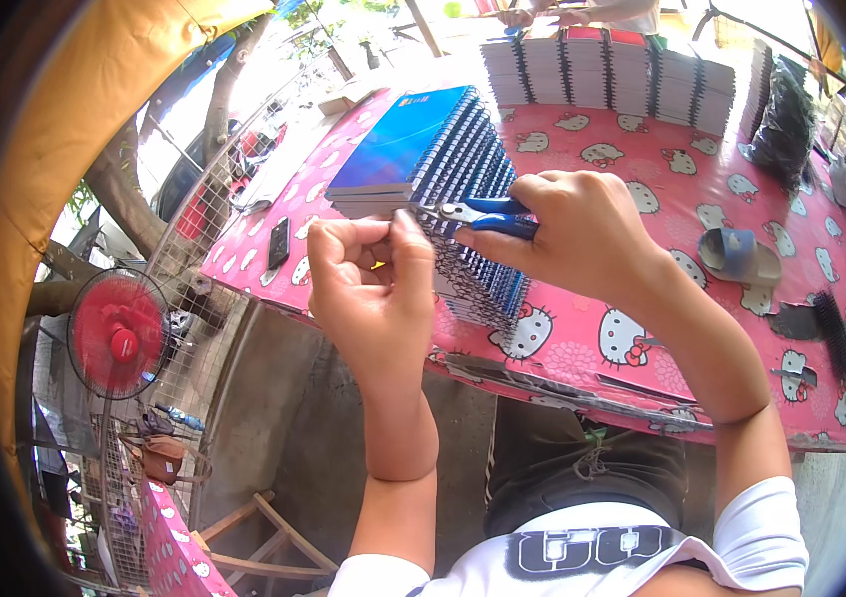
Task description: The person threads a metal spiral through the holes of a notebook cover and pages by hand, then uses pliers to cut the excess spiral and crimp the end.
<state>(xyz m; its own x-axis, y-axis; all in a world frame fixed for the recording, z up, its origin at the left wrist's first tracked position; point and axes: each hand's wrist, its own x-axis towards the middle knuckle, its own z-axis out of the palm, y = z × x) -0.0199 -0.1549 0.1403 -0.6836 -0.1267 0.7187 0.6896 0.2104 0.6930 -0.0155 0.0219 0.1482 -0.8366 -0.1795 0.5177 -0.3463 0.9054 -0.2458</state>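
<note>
Two hands worked together: left hand (371, 289) pinched wire coil (472, 269) on notebook stack (413, 149); right hand (567, 234) clamped on pliers (487, 214). Judged short, square nips best.

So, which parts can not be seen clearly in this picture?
Head view only:
- Tips of the pliers: too small; whether they grip the spiral wire is unclear.
- Left hand: closed fingers hide what they pinch.
- Notebook stack: near end behind both hands.
- Right hand: covers the plier handles.
</note>
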